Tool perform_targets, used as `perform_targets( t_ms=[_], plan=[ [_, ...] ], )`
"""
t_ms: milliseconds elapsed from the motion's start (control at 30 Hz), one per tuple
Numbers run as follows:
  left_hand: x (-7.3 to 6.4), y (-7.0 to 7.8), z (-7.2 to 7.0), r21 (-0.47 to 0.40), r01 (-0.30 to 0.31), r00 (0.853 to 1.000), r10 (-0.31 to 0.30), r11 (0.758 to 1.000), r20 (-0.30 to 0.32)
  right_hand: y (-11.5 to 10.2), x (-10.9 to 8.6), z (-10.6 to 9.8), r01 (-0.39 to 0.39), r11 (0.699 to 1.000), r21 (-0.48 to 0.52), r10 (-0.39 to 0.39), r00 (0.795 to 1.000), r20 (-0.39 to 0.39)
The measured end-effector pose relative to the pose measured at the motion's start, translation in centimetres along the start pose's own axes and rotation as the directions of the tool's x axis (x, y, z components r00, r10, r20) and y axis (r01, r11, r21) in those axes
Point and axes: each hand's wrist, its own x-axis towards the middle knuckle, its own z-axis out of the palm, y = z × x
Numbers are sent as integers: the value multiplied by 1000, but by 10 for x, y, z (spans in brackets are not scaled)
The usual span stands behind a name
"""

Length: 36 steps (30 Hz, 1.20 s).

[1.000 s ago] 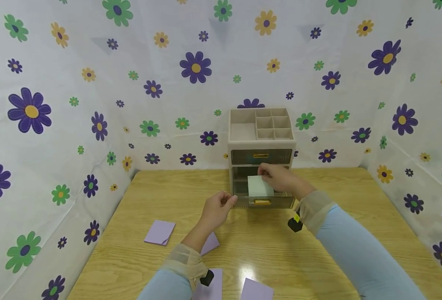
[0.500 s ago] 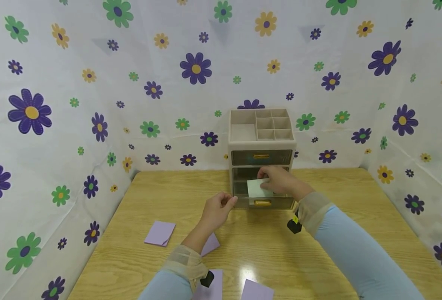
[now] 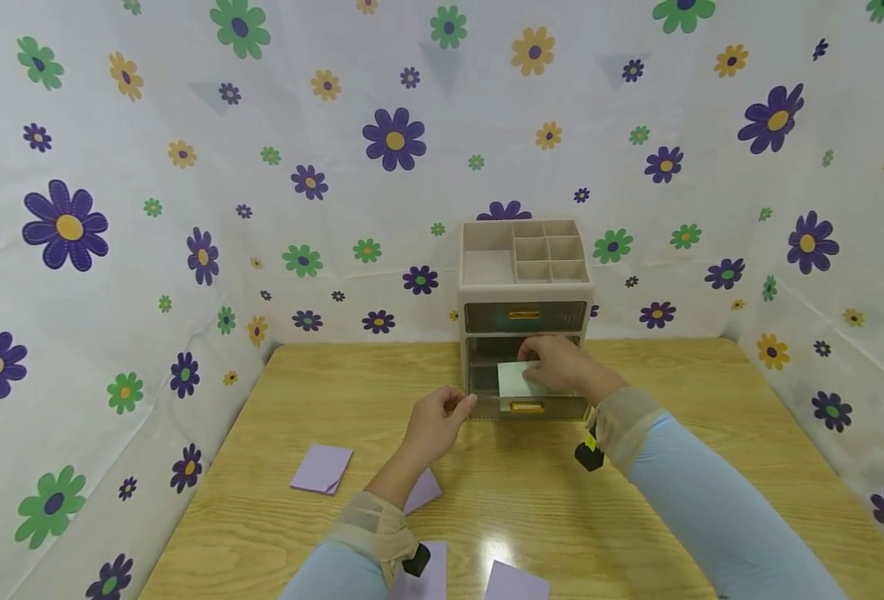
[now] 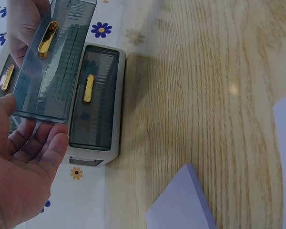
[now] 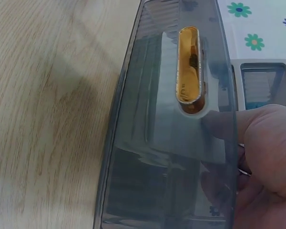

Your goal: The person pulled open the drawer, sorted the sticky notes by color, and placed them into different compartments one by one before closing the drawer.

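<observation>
In the head view the drawer (image 3: 486, 407) in the middle of the beige organizer is pulled out. Its front is smoky and see-through, with a gold handle (image 3: 527, 407). My left hand (image 3: 434, 421) grips the drawer's left end; in the left wrist view its thumb is at the front edge and its fingers are underneath. Reaching in from above, my right hand (image 3: 565, 367) pinches a pale green pad of sticky notes (image 3: 512, 379) inside the drawer. Through the drawer front (image 5: 133, 191) the right wrist view shows the green stack and parts of the right fingers.
Purple note pads lie on the wooden table (image 3: 636, 517): one at left (image 3: 322, 469), one by the left forearm (image 3: 422, 492), others at the near edge (image 3: 516, 582). The organizer's top tray (image 3: 489, 265) has open compartments. Flowered cloth (image 3: 337, 108) surrounds the table.
My right hand has lowered the green pad slightly deeper into the drawer. The left hand stays at the drawer's left end.
</observation>
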Motion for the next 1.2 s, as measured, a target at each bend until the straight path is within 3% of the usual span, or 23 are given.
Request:
perform_targets(
  t_ms=[867, 1200],
  plan=[
    [0, 2, 0, 3, 4, 1000, -4, 1000, 5, -1, -2, 4, 11, 998, -64, -9, 1000, 24],
    [0, 3, -6, 19, -6, 1000, 6, 1000, 30, -5, -6, 6, 42, 998, -54, -44, 999, -30]
  ],
)
